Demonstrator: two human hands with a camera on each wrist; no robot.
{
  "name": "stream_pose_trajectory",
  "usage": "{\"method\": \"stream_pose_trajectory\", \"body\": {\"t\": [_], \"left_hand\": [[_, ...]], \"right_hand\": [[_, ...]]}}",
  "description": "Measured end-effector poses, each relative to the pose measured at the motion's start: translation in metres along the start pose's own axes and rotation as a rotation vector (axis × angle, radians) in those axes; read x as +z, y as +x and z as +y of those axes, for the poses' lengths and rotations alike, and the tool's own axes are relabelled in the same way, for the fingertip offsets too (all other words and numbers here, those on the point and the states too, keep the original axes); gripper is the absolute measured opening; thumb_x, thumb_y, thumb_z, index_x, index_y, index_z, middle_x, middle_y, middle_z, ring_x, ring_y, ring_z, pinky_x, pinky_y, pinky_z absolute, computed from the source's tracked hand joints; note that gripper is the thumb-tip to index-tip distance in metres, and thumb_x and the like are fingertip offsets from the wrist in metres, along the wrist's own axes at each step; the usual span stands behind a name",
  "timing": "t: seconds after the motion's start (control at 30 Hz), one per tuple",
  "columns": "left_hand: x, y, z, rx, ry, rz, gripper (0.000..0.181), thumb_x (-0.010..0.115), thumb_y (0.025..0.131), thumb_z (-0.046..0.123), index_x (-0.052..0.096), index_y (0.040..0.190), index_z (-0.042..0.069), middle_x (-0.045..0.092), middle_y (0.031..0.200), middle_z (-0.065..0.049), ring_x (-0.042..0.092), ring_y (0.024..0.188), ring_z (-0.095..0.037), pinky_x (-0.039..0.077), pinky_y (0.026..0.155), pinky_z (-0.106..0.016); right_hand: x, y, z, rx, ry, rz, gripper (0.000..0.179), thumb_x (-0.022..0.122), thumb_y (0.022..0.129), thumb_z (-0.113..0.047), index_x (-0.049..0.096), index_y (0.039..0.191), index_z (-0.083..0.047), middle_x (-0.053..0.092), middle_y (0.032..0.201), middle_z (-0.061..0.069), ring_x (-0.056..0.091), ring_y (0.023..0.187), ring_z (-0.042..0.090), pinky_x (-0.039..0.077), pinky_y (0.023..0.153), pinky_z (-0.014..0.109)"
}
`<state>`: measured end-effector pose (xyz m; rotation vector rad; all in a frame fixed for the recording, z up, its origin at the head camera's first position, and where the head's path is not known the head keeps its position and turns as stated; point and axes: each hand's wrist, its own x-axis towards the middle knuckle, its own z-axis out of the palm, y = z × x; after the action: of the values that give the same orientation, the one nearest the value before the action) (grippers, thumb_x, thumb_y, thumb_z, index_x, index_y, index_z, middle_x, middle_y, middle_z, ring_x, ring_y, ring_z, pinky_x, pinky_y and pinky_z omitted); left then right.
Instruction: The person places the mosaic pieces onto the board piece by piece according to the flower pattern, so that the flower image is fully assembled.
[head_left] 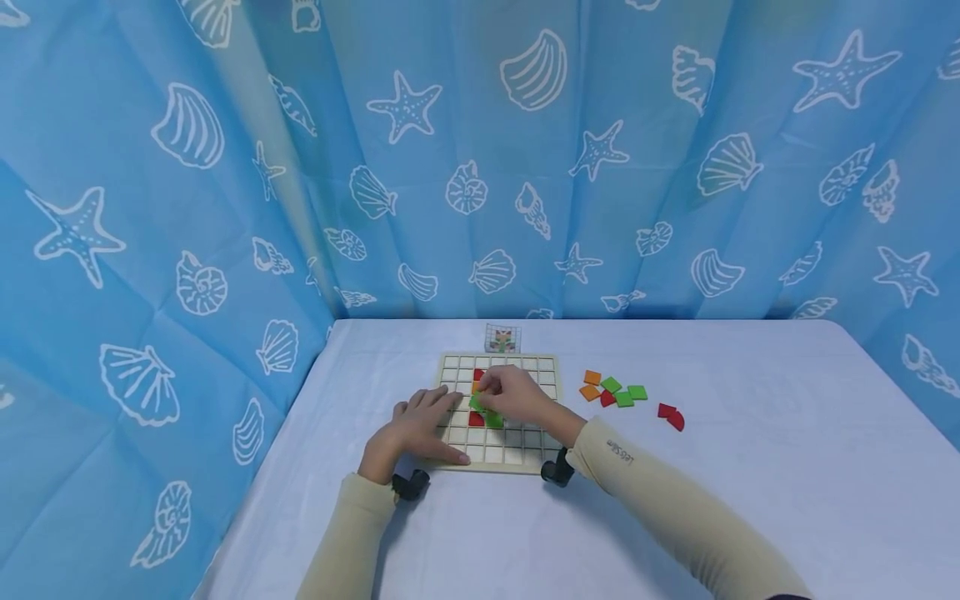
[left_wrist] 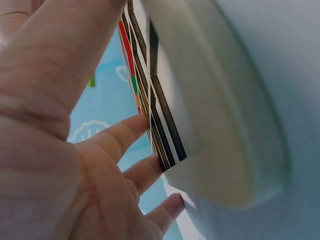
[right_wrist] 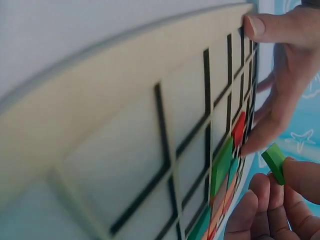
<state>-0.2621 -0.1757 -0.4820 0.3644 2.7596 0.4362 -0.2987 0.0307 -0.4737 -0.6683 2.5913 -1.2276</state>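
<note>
A square wooden grid board (head_left: pixel 457 456) with white cells lies on the table. My left hand (head_left: pixel 420 425) rests on its left side, fingers spread toward the back and thumb on the front rim. Above the middle of the board, my right hand (head_left: pixel 521 396) pinches a small green tile (right_wrist: pixel 273 163) between thumb and fingers. Red, orange and green pieces sit in the board's cells, among them a red piece (head_left: pixel 476 419) and a green tile (head_left: pixel 495 419); the right hand partly hides this group.
Right of the board lie loose orange, green and red pieces (head_left: pixel 637 392), with two red pieces (head_left: pixel 675 420) farther right. A small card with a coloured pattern (head_left: pixel 502 339) stands behind the board. A blue shell-print curtain (head_left: pixel 465 233) hangs beyond the white table.
</note>
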Motion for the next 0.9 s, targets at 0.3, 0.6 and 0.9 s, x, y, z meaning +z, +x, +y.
{"method": "stream_pose_trajectory", "body": {"t": [0.3,0.6,0.9], "left_hand": [[-0.001,0.001,-0.001,0.022,0.013,0.008,0.106,0.081,0.068,0.063,0.033,0.154,0.024,0.027,0.163,-0.008,0.022,0.149,-0.032,0.022,0.115,-0.065],[-0.008,0.0,0.003,-0.001,0.017,0.006,0.107,0.08,0.068,0.065,0.032,0.155,0.025,0.027,0.163,-0.007,0.022,0.149,-0.03,0.02,0.116,-0.064],[-0.002,0.001,0.0,-0.021,-0.007,0.002,0.104,0.081,0.068,0.063,0.035,0.153,0.027,0.028,0.162,-0.006,0.021,0.149,-0.032,0.019,0.116,-0.065]], "right_hand": [[0.019,0.011,-0.006,-0.032,-0.03,-0.037,0.005,0.073,0.089,-0.013,0.07,0.092,-0.01,0.067,0.081,-0.002,0.059,0.072,0.008,0.051,0.066,0.024],[0.024,0.018,-0.009,-0.011,-0.138,-0.045,0.005,0.074,0.089,-0.017,0.07,0.092,-0.014,0.068,0.085,-0.004,0.058,0.077,0.009,0.051,0.073,0.026],[0.029,0.019,-0.011,0.003,-0.237,-0.105,0.013,0.076,0.086,-0.017,0.075,0.099,-0.012,0.071,0.092,-0.002,0.061,0.084,0.01,0.054,0.079,0.03]]}}
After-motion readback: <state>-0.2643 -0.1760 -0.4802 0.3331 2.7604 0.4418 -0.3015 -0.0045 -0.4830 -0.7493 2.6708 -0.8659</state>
